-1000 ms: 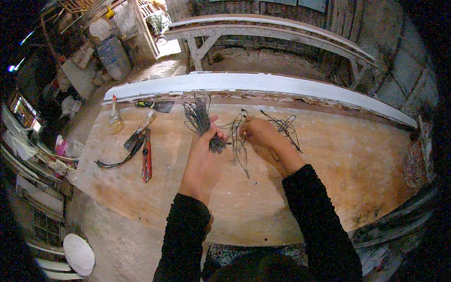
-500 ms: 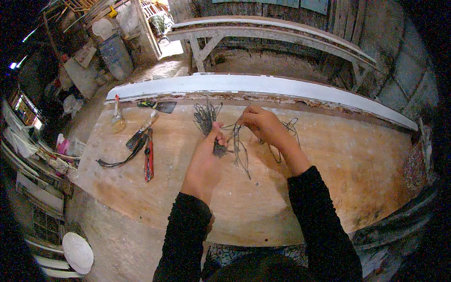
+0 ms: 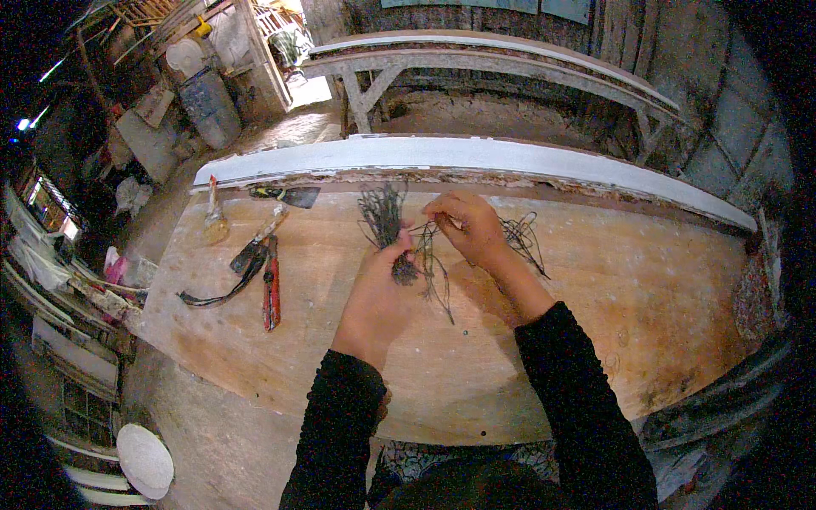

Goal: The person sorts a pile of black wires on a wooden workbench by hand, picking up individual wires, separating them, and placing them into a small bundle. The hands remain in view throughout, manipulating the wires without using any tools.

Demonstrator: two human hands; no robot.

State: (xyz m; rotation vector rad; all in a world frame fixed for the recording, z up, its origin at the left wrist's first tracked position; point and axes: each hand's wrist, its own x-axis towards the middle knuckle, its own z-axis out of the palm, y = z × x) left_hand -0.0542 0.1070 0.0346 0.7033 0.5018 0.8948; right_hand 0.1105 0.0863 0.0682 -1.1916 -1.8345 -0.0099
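The left hand (image 3: 381, 289) is clenched round a wire bundle (image 3: 384, 223) above the board (image 3: 595, 323); the right hand (image 3: 466, 228) pinches one strand. A hard tug could snag it and scatter the loose wires (image 3: 523, 238) just beside.

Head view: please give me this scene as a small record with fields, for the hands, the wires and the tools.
surface: wooden board
left hand: grips a bundle of dark wires, ends fanned upward
right hand: pinches one wire beside the bundle
loose wires: on the board, right of the hands
tools at left: red-handled pliers, scraper, brush
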